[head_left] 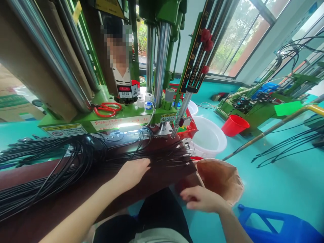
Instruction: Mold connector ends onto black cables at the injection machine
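A thick bundle of black cables (83, 158) lies across the dark red worktable (50, 206) in front of a green moulding machine (126, 114). My left hand (133, 172) rests palm down on the cables near the table's right end, fingers laid flat. My right hand (202, 199) hovers below the table's corner, beside a brown paper bag (220, 179), its fingers curled loosely; nothing shows in them. The cables' metal ends (186, 152) fan out past the left hand.
Red scissors (107, 108) lie on the machine's green base. White tubs (209, 136) and a red bucket (234, 125) stand on the teal floor at right. A blue plastic frame (273, 224) sits low right. A person stands behind the machine.
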The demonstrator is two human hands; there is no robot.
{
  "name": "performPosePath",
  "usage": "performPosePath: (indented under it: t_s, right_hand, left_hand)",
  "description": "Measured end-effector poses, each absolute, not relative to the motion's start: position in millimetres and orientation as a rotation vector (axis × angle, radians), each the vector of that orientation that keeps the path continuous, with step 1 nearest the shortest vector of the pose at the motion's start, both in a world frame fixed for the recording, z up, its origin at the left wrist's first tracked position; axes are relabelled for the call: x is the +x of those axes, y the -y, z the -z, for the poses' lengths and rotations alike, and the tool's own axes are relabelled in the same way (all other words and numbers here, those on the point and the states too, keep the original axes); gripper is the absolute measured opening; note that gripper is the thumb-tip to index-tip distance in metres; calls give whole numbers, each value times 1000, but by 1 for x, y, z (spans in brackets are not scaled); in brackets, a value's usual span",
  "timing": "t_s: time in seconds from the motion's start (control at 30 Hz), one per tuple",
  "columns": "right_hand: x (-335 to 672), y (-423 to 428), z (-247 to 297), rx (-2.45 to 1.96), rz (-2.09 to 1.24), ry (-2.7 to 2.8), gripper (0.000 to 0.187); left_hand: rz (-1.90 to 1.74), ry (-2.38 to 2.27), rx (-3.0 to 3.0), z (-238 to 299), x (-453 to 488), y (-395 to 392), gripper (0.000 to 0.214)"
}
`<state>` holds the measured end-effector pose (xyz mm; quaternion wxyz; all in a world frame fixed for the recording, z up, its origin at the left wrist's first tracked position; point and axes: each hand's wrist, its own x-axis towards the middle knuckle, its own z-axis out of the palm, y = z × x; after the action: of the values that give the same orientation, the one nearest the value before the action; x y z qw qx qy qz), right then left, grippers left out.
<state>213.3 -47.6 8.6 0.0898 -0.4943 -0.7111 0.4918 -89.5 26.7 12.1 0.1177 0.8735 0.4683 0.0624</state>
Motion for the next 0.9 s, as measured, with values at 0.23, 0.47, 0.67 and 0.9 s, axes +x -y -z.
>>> performPosePath:
  t_s: [0.23, 0.47, 0.67, 0.9]
  right_hand:
    - [99, 23, -10, -513, -2081, 932, 61]
    - [87, -14, -37, -522, -1709, 724, 22]
    - [94, 1, -39, -583, -1842, 1311, 33]
    - [83, 7, -26, -674, -1911, 1434, 35]
  left_hand:
    - [-504, -1308, 2276, -38, -119, -17, 32]
    - [-637, -1431, 2481, 2, -125, 46, 27]
    - [-344, -1289, 2085, 4, -118, 78, 23]
    - [-579, -885, 1165, -22, -51, 49, 31]
